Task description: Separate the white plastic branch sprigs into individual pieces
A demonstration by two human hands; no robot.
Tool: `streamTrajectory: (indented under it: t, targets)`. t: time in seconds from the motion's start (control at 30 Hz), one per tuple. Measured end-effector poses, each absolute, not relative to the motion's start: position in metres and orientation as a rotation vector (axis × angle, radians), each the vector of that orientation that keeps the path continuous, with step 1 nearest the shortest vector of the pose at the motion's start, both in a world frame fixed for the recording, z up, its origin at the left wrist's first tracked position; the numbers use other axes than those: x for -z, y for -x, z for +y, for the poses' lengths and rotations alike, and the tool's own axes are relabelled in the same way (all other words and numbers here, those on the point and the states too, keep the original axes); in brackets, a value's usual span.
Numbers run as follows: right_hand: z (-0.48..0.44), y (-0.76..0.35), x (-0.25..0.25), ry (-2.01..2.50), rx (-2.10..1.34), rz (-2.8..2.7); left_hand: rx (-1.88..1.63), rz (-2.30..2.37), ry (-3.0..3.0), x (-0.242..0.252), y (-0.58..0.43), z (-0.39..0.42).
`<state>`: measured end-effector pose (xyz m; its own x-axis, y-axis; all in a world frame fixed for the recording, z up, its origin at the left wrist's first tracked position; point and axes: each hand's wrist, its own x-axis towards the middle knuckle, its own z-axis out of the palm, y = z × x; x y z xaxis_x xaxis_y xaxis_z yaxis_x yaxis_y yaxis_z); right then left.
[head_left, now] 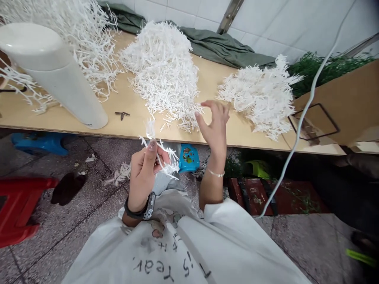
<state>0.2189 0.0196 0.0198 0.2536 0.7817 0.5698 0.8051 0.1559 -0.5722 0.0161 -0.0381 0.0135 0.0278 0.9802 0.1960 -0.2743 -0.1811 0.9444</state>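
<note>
The work looks partway through. On the worktop point(209, 75), the middle pile point(166, 65) is made of short white pieces and seems to be the part already dealt with; the left pile point(84, 39) holds longer, branching strands and appears to be what is left. Whether the right pile point(259, 96) is finished, I cannot tell.

The left hand point(152, 157) pinches a white sprig point(171, 167) between thumb and fingers, just in front of the worktop's near edge, so this one seems unfinished. The right hand point(213, 122) is released, thumb and fingers spread with nothing between them, near the loose fringe of the middle pile.

Counted: three white piles, with pieces too many to number; one bunch in the left hand; one bottle point(71, 85); three dark seeds point(122, 114); one red stool point(20, 207); two blue stools point(40, 144), partly hidden; one cable point(304, 106).
</note>
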Motion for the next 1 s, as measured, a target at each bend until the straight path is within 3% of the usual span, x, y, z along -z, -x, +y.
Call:
streamTrajectory:
  t: [0.17,0.73,1.0]
  targets:
    - [-0.029,-0.173,-0.022,1.037,-0.499,-1.801,-1.388,0.819,-1.119,-0.008,-0.019,-0.03]
    - [-0.04,-0.164,-0.025,1.009,-0.382,-1.764,-0.934,0.704,-1.368,-0.009,-0.006,-0.026]
    - [-0.058,-0.168,-0.023,0.736,-0.94,-1.326,-0.686,0.531,-1.775,-0.031,0.001,-0.045]
